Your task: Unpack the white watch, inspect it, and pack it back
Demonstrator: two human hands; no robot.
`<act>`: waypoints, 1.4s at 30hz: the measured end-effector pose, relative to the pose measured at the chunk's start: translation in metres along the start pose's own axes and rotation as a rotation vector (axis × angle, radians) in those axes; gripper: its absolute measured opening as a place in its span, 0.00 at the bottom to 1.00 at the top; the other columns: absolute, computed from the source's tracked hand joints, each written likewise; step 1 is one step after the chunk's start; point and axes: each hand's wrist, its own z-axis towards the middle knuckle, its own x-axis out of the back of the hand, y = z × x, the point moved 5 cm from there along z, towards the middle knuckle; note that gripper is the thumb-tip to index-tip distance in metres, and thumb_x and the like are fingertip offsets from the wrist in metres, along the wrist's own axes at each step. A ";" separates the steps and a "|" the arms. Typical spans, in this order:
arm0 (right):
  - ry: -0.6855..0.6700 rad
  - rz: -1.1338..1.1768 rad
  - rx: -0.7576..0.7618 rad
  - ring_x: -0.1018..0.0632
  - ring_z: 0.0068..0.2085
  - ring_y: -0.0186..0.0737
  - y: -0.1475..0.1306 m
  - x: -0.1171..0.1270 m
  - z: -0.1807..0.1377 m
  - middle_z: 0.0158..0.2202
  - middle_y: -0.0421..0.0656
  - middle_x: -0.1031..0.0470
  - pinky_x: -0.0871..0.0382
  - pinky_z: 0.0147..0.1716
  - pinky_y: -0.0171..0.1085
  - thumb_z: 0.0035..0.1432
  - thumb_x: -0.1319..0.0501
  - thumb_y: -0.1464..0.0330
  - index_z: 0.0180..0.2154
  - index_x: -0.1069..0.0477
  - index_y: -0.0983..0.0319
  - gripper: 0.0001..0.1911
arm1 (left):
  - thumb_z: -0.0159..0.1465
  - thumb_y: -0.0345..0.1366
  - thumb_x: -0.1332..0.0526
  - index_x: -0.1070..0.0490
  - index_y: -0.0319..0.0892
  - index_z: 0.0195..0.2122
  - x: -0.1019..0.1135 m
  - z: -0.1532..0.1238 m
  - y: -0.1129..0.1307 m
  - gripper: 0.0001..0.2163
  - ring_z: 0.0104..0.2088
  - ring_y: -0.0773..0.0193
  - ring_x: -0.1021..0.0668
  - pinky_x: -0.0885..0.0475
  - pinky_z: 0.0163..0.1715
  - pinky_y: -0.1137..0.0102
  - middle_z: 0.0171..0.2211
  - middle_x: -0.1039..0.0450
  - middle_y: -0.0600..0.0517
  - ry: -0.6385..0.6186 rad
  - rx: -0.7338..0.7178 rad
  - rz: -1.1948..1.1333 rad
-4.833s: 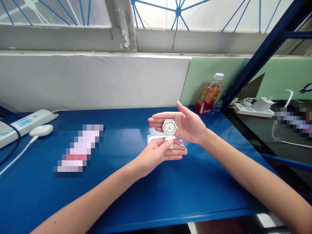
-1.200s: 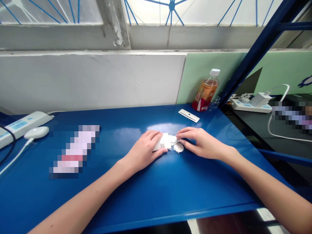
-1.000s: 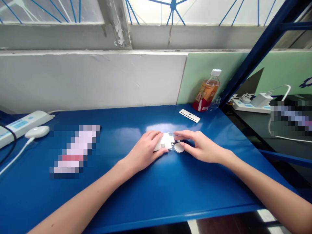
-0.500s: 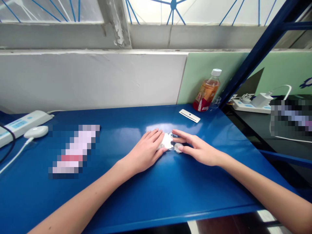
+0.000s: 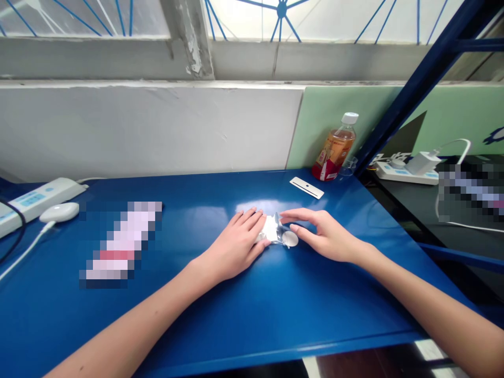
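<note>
A small clear plastic packet with a white card inside lies on the blue table, and a white round watch face pokes out at its right end. My left hand lies flat on the packet's left part, fingers stretched out and pressing it down. My right hand rests beside the packet on the right, fingers extended, fingertips touching the packet's top edge and the watch.
A drink bottle stands at the back right, with a flat white strip lying in front of it. At the far left are a power strip and a white puck on a cable. A blurred oblong object lies left of centre.
Earlier I held the white watch up between both hands. Now it lies on the table in the packet, and both hands have flattened onto it; the right fingers have shifted slightly.
</note>
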 end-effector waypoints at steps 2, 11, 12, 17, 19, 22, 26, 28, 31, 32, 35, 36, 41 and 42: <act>-0.035 0.021 0.040 0.23 0.55 0.47 -0.001 -0.003 0.000 0.54 0.47 0.23 0.28 0.54 0.46 0.65 0.44 0.67 0.54 0.28 0.61 0.17 | 0.74 0.47 0.56 0.44 0.34 0.66 0.000 -0.001 0.000 0.26 0.68 0.48 0.43 0.46 0.65 0.51 0.66 0.42 0.38 0.013 -0.001 -0.010; -0.084 -0.202 0.237 0.30 0.61 0.50 -0.008 -0.013 -0.003 0.58 0.52 0.27 0.32 0.59 0.50 0.66 0.43 0.66 0.57 0.30 0.64 0.20 | 0.74 0.47 0.54 0.43 0.35 0.66 0.002 -0.001 0.001 0.25 0.67 0.48 0.41 0.45 0.64 0.51 0.65 0.40 0.38 0.044 -0.008 -0.037; -0.076 -0.235 0.243 0.30 0.61 0.51 -0.008 -0.014 -0.003 0.57 0.53 0.26 0.32 0.59 0.50 0.66 0.43 0.65 0.57 0.30 0.65 0.20 | 0.73 0.46 0.54 0.43 0.36 0.66 0.002 -0.001 0.001 0.25 0.67 0.49 0.41 0.44 0.64 0.51 0.65 0.40 0.39 0.044 -0.008 -0.039; 0.013 -0.392 0.305 0.27 0.57 0.53 -0.013 -0.020 -0.004 0.52 0.55 0.23 0.28 0.55 0.51 0.67 0.44 0.65 0.55 0.29 0.68 0.20 | 0.74 0.46 0.54 0.44 0.35 0.66 0.002 -0.001 0.001 0.25 0.67 0.48 0.41 0.44 0.64 0.51 0.65 0.40 0.38 0.031 -0.011 -0.043; 0.034 -0.447 0.340 0.26 0.57 0.53 -0.016 -0.022 -0.005 0.51 0.54 0.23 0.28 0.55 0.51 0.67 0.45 0.67 0.54 0.28 0.68 0.18 | 0.74 0.46 0.54 0.44 0.36 0.66 0.001 -0.001 0.001 0.25 0.67 0.48 0.41 0.44 0.64 0.51 0.65 0.40 0.38 0.035 -0.011 -0.044; 0.051 -0.547 0.370 0.28 0.59 0.55 -0.020 -0.024 -0.007 0.53 0.55 0.24 0.29 0.56 0.53 0.66 0.46 0.70 0.54 0.28 0.69 0.18 | 0.74 0.46 0.54 0.43 0.35 0.65 0.000 0.000 0.001 0.25 0.67 0.48 0.40 0.44 0.64 0.51 0.65 0.39 0.38 0.042 -0.020 -0.035; 0.066 -0.689 0.414 0.27 0.58 0.58 -0.029 -0.030 -0.008 0.53 0.59 0.24 0.29 0.56 0.53 0.65 0.47 0.72 0.52 0.27 0.73 0.18 | 0.74 0.46 0.53 0.43 0.35 0.65 0.000 -0.001 0.000 0.25 0.67 0.48 0.40 0.43 0.64 0.52 0.65 0.39 0.37 0.051 -0.029 -0.021; 0.064 -0.760 0.445 0.25 0.56 0.59 -0.034 -0.033 -0.007 0.51 0.61 0.23 0.28 0.55 0.53 0.64 0.48 0.73 0.51 0.26 0.75 0.19 | 0.74 0.46 0.53 0.42 0.35 0.65 0.000 -0.001 0.001 0.25 0.67 0.47 0.40 0.43 0.64 0.52 0.65 0.40 0.37 0.050 -0.030 -0.015; 0.041 -0.825 0.460 0.24 0.55 0.59 -0.038 -0.036 -0.005 0.51 0.62 0.23 0.27 0.55 0.52 0.64 0.49 0.74 0.50 0.26 0.76 0.19 | 0.74 0.46 0.54 0.42 0.34 0.65 0.001 0.000 0.002 0.25 0.67 0.47 0.39 0.43 0.64 0.51 0.65 0.40 0.36 0.043 -0.034 -0.011; 0.031 -0.829 0.461 0.24 0.55 0.59 -0.039 -0.036 -0.005 0.51 0.62 0.23 0.27 0.55 0.52 0.64 0.49 0.74 0.50 0.26 0.76 0.19 | 0.74 0.45 0.54 0.42 0.34 0.65 0.001 0.000 0.003 0.25 0.67 0.46 0.39 0.43 0.64 0.51 0.65 0.40 0.36 0.042 -0.036 -0.011; 0.002 -0.808 0.470 0.25 0.56 0.60 -0.039 -0.038 -0.004 0.51 0.63 0.24 0.27 0.54 0.53 0.63 0.49 0.75 0.50 0.25 0.76 0.19 | 0.74 0.45 0.53 0.42 0.34 0.65 0.002 0.001 0.003 0.25 0.66 0.46 0.39 0.42 0.63 0.51 0.64 0.39 0.36 0.045 -0.040 -0.013; -0.010 -0.800 0.473 0.25 0.57 0.60 -0.038 -0.038 -0.004 0.52 0.64 0.24 0.27 0.55 0.53 0.63 0.48 0.76 0.49 0.25 0.76 0.19 | 0.74 0.45 0.53 0.41 0.33 0.64 0.002 0.001 0.003 0.25 0.66 0.47 0.39 0.42 0.63 0.51 0.64 0.39 0.36 0.044 -0.042 -0.013; -0.076 -0.739 0.501 0.35 0.65 0.59 -0.039 -0.042 -0.003 0.59 0.62 0.30 0.37 0.63 0.53 0.60 0.45 0.77 0.46 0.23 0.73 0.16 | 0.73 0.44 0.52 0.43 0.33 0.65 0.003 0.001 0.004 0.24 0.67 0.48 0.40 0.44 0.64 0.53 0.64 0.39 0.36 0.032 -0.050 -0.018; -0.074 -0.709 0.493 0.36 0.66 0.59 -0.039 -0.042 -0.003 0.60 0.63 0.32 0.38 0.63 0.53 0.60 0.45 0.77 0.45 0.23 0.74 0.16 | 0.73 0.44 0.52 0.43 0.34 0.65 0.003 0.001 0.004 0.24 0.67 0.48 0.40 0.44 0.64 0.53 0.65 0.39 0.37 0.032 -0.048 -0.022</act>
